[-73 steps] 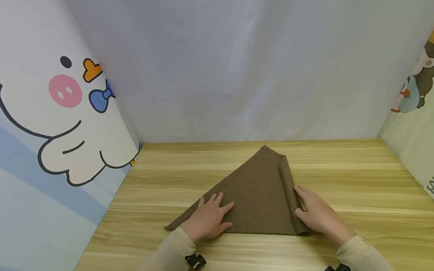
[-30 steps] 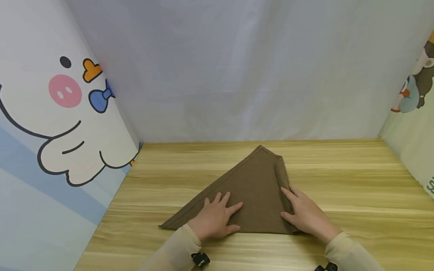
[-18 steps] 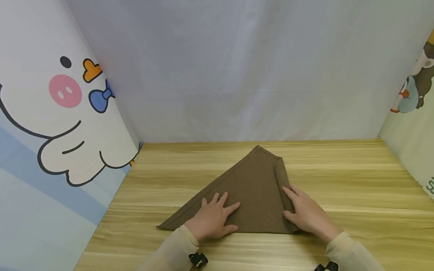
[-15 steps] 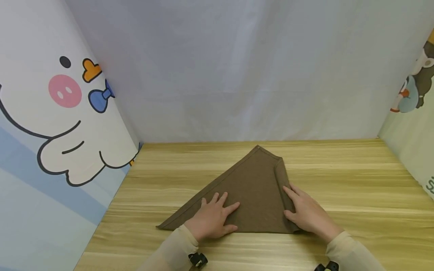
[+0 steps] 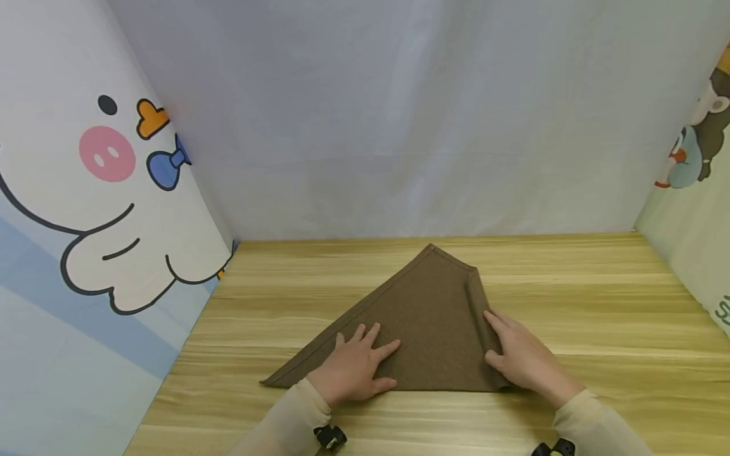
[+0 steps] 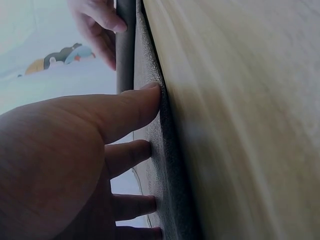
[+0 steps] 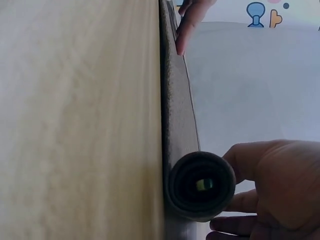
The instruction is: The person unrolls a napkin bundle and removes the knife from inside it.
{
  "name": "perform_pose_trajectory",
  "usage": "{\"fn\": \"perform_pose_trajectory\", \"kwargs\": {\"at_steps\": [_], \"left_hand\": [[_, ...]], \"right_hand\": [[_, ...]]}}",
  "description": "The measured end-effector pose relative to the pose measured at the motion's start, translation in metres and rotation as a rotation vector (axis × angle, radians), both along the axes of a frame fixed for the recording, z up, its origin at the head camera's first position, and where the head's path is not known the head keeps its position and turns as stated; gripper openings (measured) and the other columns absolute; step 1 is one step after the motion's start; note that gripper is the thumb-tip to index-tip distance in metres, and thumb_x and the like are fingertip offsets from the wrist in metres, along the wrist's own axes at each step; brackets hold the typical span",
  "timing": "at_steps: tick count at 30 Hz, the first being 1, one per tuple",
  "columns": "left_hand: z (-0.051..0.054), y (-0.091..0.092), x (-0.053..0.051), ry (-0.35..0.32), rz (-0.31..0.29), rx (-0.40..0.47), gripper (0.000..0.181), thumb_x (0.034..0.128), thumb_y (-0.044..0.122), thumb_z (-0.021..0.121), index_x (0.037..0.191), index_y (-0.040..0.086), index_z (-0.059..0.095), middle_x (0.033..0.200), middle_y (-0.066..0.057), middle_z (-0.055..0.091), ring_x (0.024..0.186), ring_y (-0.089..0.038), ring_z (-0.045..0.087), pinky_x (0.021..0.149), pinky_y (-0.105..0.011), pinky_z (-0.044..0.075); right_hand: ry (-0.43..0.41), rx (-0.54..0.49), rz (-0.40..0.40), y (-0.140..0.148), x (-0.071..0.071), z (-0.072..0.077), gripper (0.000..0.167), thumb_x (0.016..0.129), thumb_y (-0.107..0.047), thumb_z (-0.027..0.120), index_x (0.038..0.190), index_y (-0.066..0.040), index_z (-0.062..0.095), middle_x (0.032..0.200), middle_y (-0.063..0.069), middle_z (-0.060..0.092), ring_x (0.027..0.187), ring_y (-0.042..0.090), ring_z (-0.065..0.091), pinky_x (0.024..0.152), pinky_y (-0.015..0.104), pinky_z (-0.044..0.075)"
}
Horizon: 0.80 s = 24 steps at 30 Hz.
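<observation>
A brown cloth (image 5: pixel 433 335) lies on the table, its left side slanting to a point and its right edge rolled into a tube. In the right wrist view the roll's end (image 7: pixel 178 197) shows as a round, hollow coil. My left hand (image 5: pixel 353 367) rests on the cloth's lower left part with fingers spread and straight. At the right edge my right hand (image 5: pixel 527 358) holds the roll, its thumb and fingers bent against the outer side. The left wrist view shows my left thumb (image 6: pixel 132 110) by the cloth's near edge, and the right hand (image 6: pixel 97 25) at the roll beyond.
A wood-grain table (image 5: pixel 599 304) extends on both sides of the cloth. A pale grey curtain (image 5: pixel 371 126) closes off the back. Panels with cartoon prints stand at left (image 5: pixel 108 202) and right (image 5: pixel 690 240).
The cloth has slid a little left. My right hand moved left with the roll, then slightly back right. My left hand shifted right and then back, staying spread on the cloth.
</observation>
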<state>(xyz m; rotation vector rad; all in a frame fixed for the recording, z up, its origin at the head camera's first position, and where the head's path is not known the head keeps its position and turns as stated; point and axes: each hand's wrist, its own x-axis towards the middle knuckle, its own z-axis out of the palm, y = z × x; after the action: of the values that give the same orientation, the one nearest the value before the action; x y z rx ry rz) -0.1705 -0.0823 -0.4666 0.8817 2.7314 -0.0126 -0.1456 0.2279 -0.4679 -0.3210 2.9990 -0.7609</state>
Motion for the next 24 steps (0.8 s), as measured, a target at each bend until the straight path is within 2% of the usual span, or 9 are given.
{"fn": "perform_pose_trajectory", "kwargs": {"at_steps": [11,19,24], "left_hand": [[-0.002,-0.009,-0.001,-0.004,0.010,0.019,0.069,0.0898,0.062,0.053,0.150,0.034,0.035,0.155,-0.017,0.025,0.139,-0.042,0.026,0.097,-0.069,0.030],[-0.002,-0.014,-0.002,-0.027,0.011,0.025,0.068,0.0907,0.061,0.052,0.150,0.034,0.033,0.156,-0.016,0.023,0.140,-0.042,0.025,0.098,-0.070,0.029],[0.002,-0.010,-0.002,0.019,-0.012,0.006,0.068,0.0901,0.060,0.054,0.149,0.031,0.037,0.154,-0.017,0.028,0.138,-0.042,0.029,0.098,-0.070,0.028]], "right_hand": [[-0.012,-0.015,-0.005,0.011,0.000,0.001,0.066,0.087,-0.008,0.057,0.144,0.012,0.031,0.145,0.031,0.035,0.131,0.048,0.036,0.104,0.059,0.030],[0.022,-0.029,-0.001,0.015,0.000,0.000,0.065,0.085,-0.008,0.059,0.142,0.013,0.034,0.142,0.033,0.038,0.129,0.049,0.038,0.104,0.059,0.030],[0.046,-0.027,0.017,0.013,0.000,0.001,0.062,0.087,-0.008,0.060,0.142,0.010,0.037,0.142,0.033,0.038,0.128,0.050,0.038,0.102,0.060,0.032]]}}
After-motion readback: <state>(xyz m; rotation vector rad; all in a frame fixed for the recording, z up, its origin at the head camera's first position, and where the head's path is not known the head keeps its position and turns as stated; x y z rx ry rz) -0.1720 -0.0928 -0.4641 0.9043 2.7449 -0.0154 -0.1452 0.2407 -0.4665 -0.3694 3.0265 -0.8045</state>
